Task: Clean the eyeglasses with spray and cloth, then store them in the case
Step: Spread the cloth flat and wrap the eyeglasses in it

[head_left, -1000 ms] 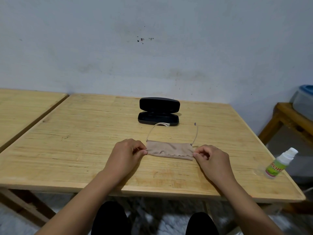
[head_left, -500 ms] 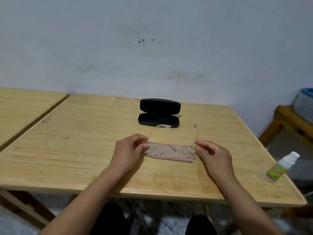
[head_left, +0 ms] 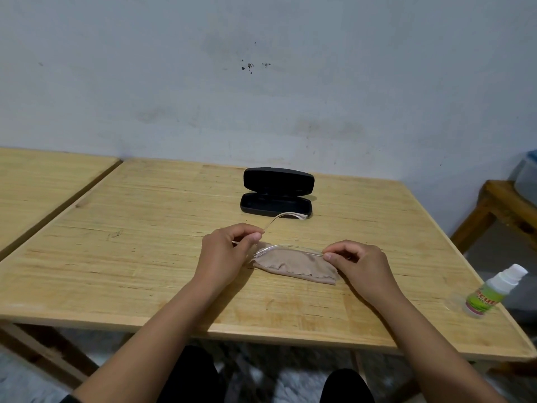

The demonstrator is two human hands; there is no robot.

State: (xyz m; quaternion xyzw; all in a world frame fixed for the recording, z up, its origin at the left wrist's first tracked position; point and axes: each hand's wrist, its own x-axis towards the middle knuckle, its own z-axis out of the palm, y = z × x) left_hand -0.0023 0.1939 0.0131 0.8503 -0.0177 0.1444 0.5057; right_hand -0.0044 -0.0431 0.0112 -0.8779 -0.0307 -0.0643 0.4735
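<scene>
Both of my hands are on the glasses (head_left: pixel 286 248) in the head view, the only one I have. A second ago each hand pinched an end of the cloth (head_left: pixel 295 264) with both temples pointing away toward twelve o'clock. Now my right hand (head_left: pixel 361 264) has folded the right temple across the top edge of the cloth, and its thumb and forefinger are pinched together on the tip of that temple. My left hand (head_left: pixel 225 253) has lifted off the cloth end and pinches the left temple near its hinge; that temple still arcs out toward one o'clock, its tip just in front of the case (head_left: pixel 276 196).

I judge that the wiping is done and I am folding the glasses for storage; the left temple is next. The lenses are hidden under the cloth, so I cannot tell how clean they are.

Containers: the case stands open at twelve o'clock on the table (head_left: pixel 145 257), lid up, and its tray looks empty. A spray bottle (head_left: pixel 494 290) sits well apart at four o'clock near the table's edge, capped; its fill level I cannot tell.
</scene>
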